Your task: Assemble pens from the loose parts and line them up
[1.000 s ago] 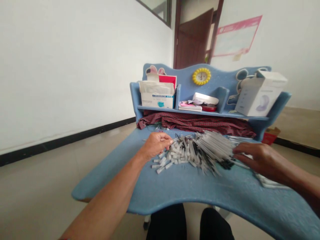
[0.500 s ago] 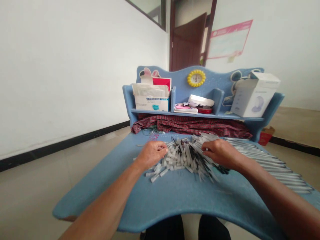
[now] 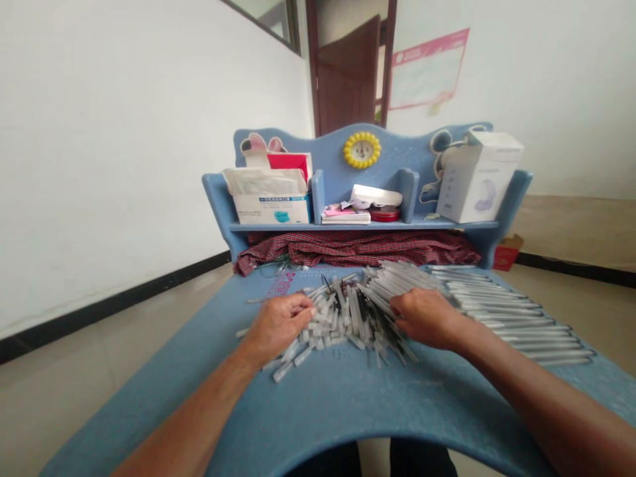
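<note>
On the blue table lies a loose pile of short clear plastic pieces [image 3: 322,324], mixed with thin black sticks [image 3: 368,311]. My left hand [image 3: 281,328] is at the pile's left edge, thumb and fingers pinched together; whatever is between them is too small to make out. At the pile's right side, my right hand [image 3: 424,318] has its fingers curled closed beside the black sticks, and its fingertips are partly hidden. Behind that hand lies a bundle of long translucent tubes [image 3: 397,278]. Slim pen-like sticks [image 3: 521,324] lie in a row farther right.
A blue shelf [image 3: 368,226] spans the table's back. It bears an open mask box [image 3: 271,207], papers [image 3: 345,216], a red round tin [image 3: 384,214] and a white box [image 3: 479,179]. Red checked cloth [image 3: 358,248] lies beneath. The table's front edge [image 3: 368,438] curves inward before my legs.
My view has turned slightly, so the scene sits farther left. Both hands have come a little nearer to me, with fingers still closed. The pile looks much the same.
</note>
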Demonstrator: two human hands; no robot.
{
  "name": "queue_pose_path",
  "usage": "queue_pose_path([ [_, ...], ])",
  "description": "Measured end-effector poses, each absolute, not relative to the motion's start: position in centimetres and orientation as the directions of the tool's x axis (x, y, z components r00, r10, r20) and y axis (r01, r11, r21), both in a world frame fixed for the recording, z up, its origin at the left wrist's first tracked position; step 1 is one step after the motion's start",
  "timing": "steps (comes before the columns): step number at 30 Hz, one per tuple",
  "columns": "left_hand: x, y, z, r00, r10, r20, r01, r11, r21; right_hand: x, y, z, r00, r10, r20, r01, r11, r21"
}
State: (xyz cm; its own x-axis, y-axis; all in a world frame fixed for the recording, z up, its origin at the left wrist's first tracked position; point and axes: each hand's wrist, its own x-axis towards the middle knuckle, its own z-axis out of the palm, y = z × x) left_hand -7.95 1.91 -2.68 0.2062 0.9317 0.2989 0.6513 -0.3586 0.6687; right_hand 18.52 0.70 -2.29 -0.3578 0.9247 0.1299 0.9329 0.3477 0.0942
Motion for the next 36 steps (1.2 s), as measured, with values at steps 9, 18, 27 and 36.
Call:
queue_pose_path([
  [9,-7.7,1.7,-2.6,0.2,0.941,0.275,0.642,-0.338,0.688,17.9,0.4,-2.4,-0.301,0.95,0.08,0.953,0.299,0.041],
  [18,-7.7,1.6,-2.4,0.201,0.947,0.252,0.653,-0.322,0.686,17.6,0.4,-1.9,-0.227,0.974,-0.02,0.974,0.227,-0.002],
  [27,-7.6,1.5,-2.4,0.189,0.943,0.274,0.601,-0.332,0.727,16.8,0.5,-2.7,-0.142,0.989,0.046,0.989,0.143,-0.027],
  [36,-7.3,0.8,-1.7,0.28,0.958,0.067,0.26,-0.143,0.955,16.2,-1.0,-2.7,-0.332,0.878,0.344,0.838,0.442,-0.319],
])
